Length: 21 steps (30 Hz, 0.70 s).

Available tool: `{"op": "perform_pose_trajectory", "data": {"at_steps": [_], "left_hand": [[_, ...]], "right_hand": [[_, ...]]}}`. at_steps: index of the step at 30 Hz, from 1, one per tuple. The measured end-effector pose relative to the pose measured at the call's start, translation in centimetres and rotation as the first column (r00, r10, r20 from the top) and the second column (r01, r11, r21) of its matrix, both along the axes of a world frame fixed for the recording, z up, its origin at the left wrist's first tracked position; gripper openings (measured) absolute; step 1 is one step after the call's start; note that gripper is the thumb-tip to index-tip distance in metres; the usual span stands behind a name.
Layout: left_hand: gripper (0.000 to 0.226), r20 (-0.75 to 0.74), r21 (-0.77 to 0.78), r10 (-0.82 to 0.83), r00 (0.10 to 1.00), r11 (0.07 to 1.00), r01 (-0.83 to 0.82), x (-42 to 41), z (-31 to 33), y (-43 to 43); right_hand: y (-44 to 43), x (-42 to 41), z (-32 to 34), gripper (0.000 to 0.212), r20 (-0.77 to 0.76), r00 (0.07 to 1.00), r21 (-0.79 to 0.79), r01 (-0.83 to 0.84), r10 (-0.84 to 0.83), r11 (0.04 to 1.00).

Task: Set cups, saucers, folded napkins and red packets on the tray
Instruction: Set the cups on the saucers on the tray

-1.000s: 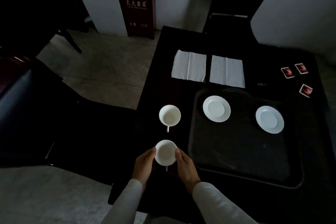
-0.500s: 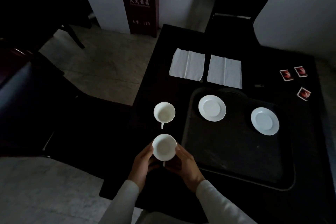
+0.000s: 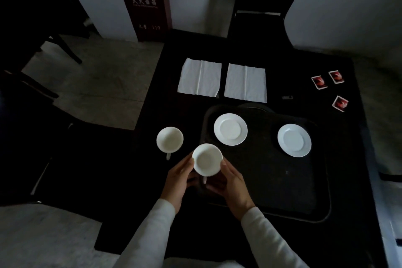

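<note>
Both hands hold a white cup (image 3: 207,159) lifted over the tray's left edge: my left hand (image 3: 179,177) cups its left side, my right hand (image 3: 231,183) its right side. A second white cup (image 3: 169,139) stands on the dark table to the left. The black tray (image 3: 282,191) carries two white saucers, one at the left (image 3: 230,129) and one at the right (image 3: 294,140). Behind the tray lie two white napkins (image 3: 200,80) (image 3: 245,82), unfolded flat. Three red packets (image 3: 319,82) (image 3: 336,77) (image 3: 340,103) lie at the table's far right.
A dark red cabinet (image 3: 145,4) stands on the floor beyond the table's left corner. Dark chairs sit at the far side (image 3: 258,4) and at the left (image 3: 28,141). The table's left edge runs just left of the standing cup. A small dark object (image 3: 287,97) lies behind the tray.
My two hands have raised the held cup and carried it forward and right, from the table's near edge to the tray's left edge. The other cup has stayed put.
</note>
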State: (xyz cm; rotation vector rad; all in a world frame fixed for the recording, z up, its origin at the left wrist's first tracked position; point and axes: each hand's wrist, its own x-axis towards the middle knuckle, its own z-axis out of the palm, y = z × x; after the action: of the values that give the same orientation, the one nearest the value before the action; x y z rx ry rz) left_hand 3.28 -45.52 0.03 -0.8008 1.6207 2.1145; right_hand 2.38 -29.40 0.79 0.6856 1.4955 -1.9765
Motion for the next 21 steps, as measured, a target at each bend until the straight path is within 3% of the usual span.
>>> {"op": "perform_pose_trajectory", "data": {"at_steps": [21], "left_hand": [[0.020,0.027,-0.044,-0.119,0.993,0.992,0.120,-10.1,-2.1,6.1]], "right_hand": [[6.3,-8.3,-2.1,0.036,-0.033,0.998,0.003,0.056,-0.056,0.998]]}}
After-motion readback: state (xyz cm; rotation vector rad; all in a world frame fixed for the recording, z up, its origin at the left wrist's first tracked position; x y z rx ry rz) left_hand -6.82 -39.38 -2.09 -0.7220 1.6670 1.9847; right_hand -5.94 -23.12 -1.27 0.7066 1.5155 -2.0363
